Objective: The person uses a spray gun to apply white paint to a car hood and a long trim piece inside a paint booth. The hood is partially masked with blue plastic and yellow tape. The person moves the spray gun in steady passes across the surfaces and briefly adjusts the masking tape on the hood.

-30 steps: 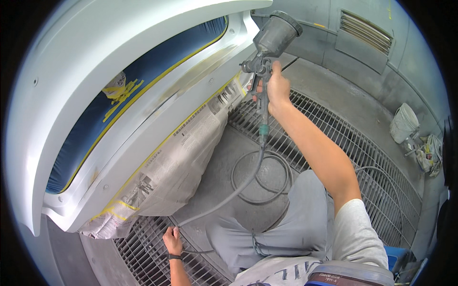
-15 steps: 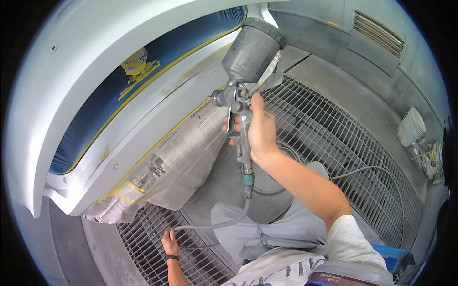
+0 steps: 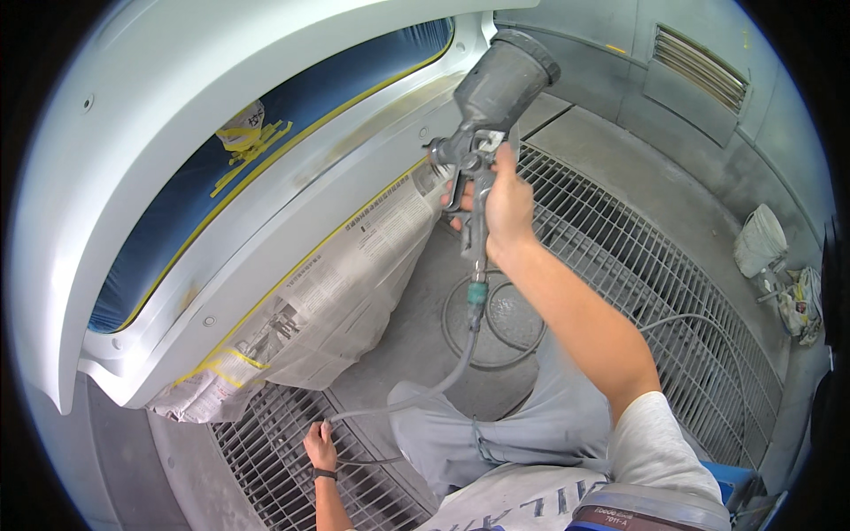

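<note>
Raised in front of me, a grey spray gun [image 3: 474,173] with a large dark cup [image 3: 505,84] on top sits in my right hand [image 3: 509,208]. My fingers wrap its handle and lie at the trigger; its nozzle points left at a white-grey vehicle body panel [image 3: 354,173]. A green fitting [image 3: 477,294] joins the handle's lower end to a grey air hose [image 3: 425,396]. Low on the left, my left hand [image 3: 320,445] pinches that hose above the floor grating. Newspaper [image 3: 332,296] edged with yellow tape hangs along the panel's lower side.
Blue masking film [image 3: 186,221] covers the panel's recess, with a taped paper patch [image 3: 248,128] on it. Metal grating [image 3: 637,248] runs along the floor at right. A pale bucket [image 3: 761,239] stands by the wall under a louvred vent [image 3: 699,66]. Coiled hose [image 3: 452,341] lies between my knees.
My right hand has carried the spray gun to the right, a little farther from the panel. The hose follows it. My left hand keeps its hold on the hose with little movement.
</note>
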The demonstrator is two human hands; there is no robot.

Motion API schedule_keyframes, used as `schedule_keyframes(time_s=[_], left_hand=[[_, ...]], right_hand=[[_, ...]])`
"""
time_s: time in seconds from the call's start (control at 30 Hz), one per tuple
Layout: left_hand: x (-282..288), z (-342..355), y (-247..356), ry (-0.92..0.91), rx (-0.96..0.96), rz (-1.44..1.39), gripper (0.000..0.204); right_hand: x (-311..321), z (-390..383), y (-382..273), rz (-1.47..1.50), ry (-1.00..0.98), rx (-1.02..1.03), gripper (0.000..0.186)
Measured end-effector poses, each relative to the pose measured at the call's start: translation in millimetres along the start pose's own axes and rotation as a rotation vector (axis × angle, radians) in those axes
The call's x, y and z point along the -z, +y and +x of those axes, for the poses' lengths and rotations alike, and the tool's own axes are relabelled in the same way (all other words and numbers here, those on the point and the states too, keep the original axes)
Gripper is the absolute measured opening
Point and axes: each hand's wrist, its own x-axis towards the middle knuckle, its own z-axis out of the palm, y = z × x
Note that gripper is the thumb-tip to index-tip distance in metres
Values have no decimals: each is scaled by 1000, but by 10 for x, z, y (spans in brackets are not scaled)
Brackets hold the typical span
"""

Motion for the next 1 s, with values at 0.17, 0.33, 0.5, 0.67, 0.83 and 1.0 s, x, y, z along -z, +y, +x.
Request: schedule_keyframes(time_s=[0.17, 0.33, 0.5, 0.67, 0.83, 1.0], left_hand=[[-201, 147, 416, -40, -16, 33, 31], [-391, 190, 901, -75, -126, 47, 29], [-570, 195, 1378, -99, -199, 57, 30], [-702, 179, 1637, -134, -247, 118, 33], [-804, 204, 1641, -142, -177, 194, 35], [-790, 258, 1482, -150, -165, 289, 36]], right_hand=[[315, 416, -346, -17, 98, 91, 58], [671, 928, -656, -130, 133, 171, 60], [941, 1455, -974, -188, 220, 180, 63], [1076, 1807, -1138, -196, 326, 232, 67], [1232, 1754, -963, -85, 294, 286, 62], [1330, 1571, -705, 35, 162, 200, 61]])
